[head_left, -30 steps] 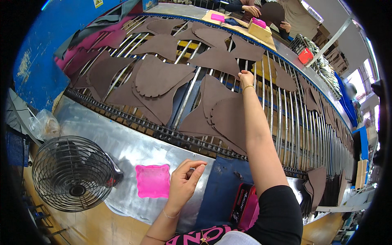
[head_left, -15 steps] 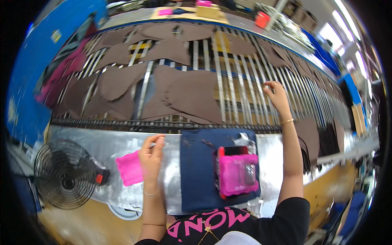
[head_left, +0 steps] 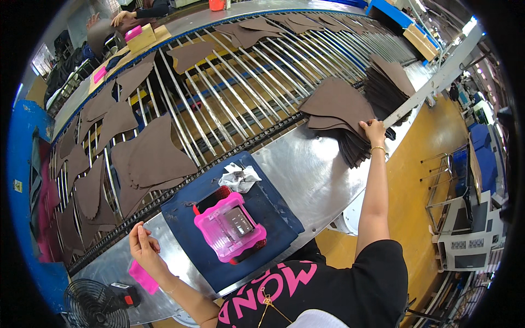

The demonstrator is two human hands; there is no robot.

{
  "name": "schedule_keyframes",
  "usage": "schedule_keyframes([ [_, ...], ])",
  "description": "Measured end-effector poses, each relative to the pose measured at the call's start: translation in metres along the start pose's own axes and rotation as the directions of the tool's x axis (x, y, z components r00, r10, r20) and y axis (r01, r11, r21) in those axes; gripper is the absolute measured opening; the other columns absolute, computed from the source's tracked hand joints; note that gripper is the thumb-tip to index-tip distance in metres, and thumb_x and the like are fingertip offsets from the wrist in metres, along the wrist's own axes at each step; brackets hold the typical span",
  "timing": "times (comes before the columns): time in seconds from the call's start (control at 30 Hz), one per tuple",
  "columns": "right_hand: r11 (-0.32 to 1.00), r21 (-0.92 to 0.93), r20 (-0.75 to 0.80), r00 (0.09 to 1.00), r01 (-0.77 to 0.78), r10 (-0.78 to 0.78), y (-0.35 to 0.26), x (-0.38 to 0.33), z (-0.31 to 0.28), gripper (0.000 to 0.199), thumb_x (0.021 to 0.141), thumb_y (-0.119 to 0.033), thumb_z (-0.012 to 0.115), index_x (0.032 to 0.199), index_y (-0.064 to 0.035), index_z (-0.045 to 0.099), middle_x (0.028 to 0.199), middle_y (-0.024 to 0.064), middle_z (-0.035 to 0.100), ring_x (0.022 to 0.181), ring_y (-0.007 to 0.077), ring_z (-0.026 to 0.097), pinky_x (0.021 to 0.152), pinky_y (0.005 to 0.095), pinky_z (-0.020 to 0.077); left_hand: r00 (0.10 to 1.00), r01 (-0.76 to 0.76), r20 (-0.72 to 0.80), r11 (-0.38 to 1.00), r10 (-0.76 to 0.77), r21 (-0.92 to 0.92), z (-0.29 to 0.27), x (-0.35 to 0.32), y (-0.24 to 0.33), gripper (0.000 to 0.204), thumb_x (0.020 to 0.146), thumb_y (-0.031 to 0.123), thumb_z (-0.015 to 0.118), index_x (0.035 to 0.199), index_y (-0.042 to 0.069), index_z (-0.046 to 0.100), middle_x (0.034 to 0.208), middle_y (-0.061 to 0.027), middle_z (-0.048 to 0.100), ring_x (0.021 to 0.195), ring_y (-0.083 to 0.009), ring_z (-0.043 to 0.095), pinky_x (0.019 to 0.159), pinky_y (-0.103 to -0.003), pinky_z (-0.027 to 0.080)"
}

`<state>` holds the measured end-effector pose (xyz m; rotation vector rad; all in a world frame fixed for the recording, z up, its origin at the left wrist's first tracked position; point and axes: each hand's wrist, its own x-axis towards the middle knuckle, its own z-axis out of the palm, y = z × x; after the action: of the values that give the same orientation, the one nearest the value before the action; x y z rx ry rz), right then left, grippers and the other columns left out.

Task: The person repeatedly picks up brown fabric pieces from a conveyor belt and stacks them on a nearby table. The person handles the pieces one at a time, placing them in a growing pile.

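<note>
At the near edge of a stack of brown cut pieces [head_left: 336, 104], my right hand [head_left: 374, 133] has its fingers closed on the corner of a piece. The pieces are flat, with curved outlines, fanned out in layers on the metal table. My left hand [head_left: 145, 249] hangs over the table near the conveyor's edge, fingers loosely bent and apart, with nothing seen in it. Close to its wrist lies a small pink sheet [head_left: 144, 277]. Between my arms, a pink wavy-edged frame [head_left: 229, 227] rests over a dark tray on a navy mat [head_left: 216, 276].
A conveyor of metal slats [head_left: 240, 93] carries more brown pieces [head_left: 156, 153]. Crumpled white paper [head_left: 239, 177] lies on the mat. A black fan [head_left: 93, 303] stands at lower left. A pale beam [head_left: 432, 82] slants past the stacks. Another person's hand [head_left: 123, 18] shows across the conveyor.
My view has swung to the right. My right hand has gone from above the conveyor to the brown stack and closed on a piece's corner. My left hand stays loosely bent near the pink sheet.
</note>
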<state>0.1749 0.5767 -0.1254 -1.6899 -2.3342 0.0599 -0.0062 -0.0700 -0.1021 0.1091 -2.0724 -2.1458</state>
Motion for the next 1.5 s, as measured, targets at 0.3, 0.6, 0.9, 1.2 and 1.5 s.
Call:
schedule_keyframes([
  [0.3,0.999,-0.042,-0.091,0.996,0.004,-0.007,-0.01,0.007,0.005,0.062,0.062,-0.051,0.079,0.102,-0.0042,0.067,0.101,0.0215,0.066,0.097,0.036,0.062,0.084,0.0444,0.0494,0.999,0.037,0.029,0.999,-0.038,0.038,-0.005,-0.013,0.004,0.019,0.093,0.017,0.057,0.103,0.002,0.062,0.076,-0.0012,0.053,0.046,-0.0032,0.039,0.04,-0.018,0.027],
  [0.6,0.986,-0.015,-0.118,0.979,0.167,-0.168,0.023,0.042,0.036,0.076,0.063,-0.055,0.077,0.116,-0.0033,0.06,0.111,0.0243,0.06,0.107,0.0394,0.055,0.092,0.0447,0.0444,0.998,0.058,0.024,0.998,-0.059,0.033,-0.006,-0.024,0.012,0.018,0.092,0.019,0.06,0.1,0.003,0.064,0.075,-0.0003,0.055,0.045,-0.0019,0.039,0.04,-0.018,0.026],
  [0.9,0.927,0.292,0.077,0.961,0.235,-0.267,-0.057,-0.035,-0.054,0.039,0.094,-0.017,0.05,0.131,-0.0075,0.043,0.097,0.027,0.062,0.075,0.0316,0.068,0.049,0.0369,0.0522,0.999,0.047,0.003,0.998,-0.048,0.048,-0.002,-0.028,0.029,0.018,0.091,0.018,0.061,0.098,0.002,0.065,0.076,-0.0005,0.057,0.048,-0.0015,0.04,0.042,-0.017,0.029],
  [1.2,0.13,0.969,-0.085,0.777,0.211,-0.624,-0.166,-0.166,-0.166,0.036,0.096,-0.021,0.05,0.125,-0.0045,0.036,0.101,0.0147,0.062,0.064,0.0224,0.067,0.038,0.0225,0.0491,0.905,-0.326,0.288,0.945,0.314,-0.005,0.069,-0.006,0.045,0.032,0.092,0.023,0.06,0.115,0.001,0.058,0.089,-0.003,0.059,0.061,-0.0087,0.057,0.051,-0.02,0.043],
  [1.5,-0.117,0.953,-0.192,0.256,0.28,-0.948,-0.224,-0.263,-0.128,0.035,0.086,-0.002,0.065,0.115,0.0,0.046,0.101,0.0135,0.064,0.074,0.0211,0.067,0.065,0.0246,0.052,0.971,-0.048,0.238,0.997,0.034,0.054,-0.004,-0.013,0.102,0.025,0.089,0.021,0.063,0.096,-0.003,0.061,0.066,-0.0081,0.063,0.048,-0.0098,0.057,0.041,-0.022,0.042],
])
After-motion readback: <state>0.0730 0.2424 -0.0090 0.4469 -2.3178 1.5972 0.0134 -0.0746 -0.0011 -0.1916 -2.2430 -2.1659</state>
